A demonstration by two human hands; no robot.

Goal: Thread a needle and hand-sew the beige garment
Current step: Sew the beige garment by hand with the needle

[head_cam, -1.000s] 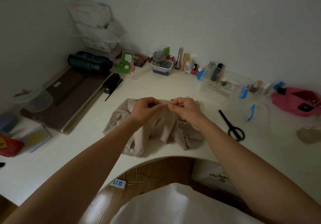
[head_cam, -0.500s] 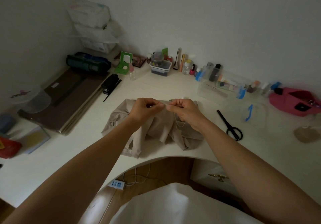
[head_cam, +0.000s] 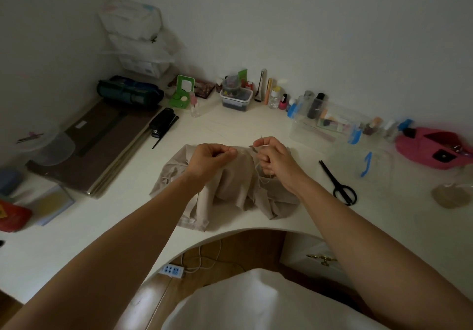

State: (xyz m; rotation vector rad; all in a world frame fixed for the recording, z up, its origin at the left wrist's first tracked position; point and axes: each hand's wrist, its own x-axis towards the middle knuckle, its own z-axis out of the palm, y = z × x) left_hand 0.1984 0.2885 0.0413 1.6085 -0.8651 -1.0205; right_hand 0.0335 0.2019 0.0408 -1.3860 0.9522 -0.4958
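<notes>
The beige garment (head_cam: 230, 189) lies crumpled on the white desk (head_cam: 102, 227) near its curved front edge. Above it, my left hand (head_cam: 210, 159) has its fingers curled and pinches what looks like the end of a pale thread between thumb and forefinger. A short gap to the right, my right hand (head_cam: 273, 158) pinches a thin needle (head_cam: 256, 148) near the fingertips. A pale thread (head_cam: 266, 178) hangs from that hand down onto the cloth. The needle's eye is too small to make out.
Black scissors (head_cam: 337, 183) lie right of the garment. A clear box (head_cam: 330, 125), small bottles (head_cam: 275, 98) and a pink pouch (head_cam: 435, 150) line the back right. A black stapler (head_cam: 161, 122), dark folders (head_cam: 102, 145) and a green roll (head_cam: 128, 94) sit to the left.
The hands have drawn slightly apart, where before their fingertips nearly met. My right hand has shifted a little to the right and turned, with thread now hanging below it.
</notes>
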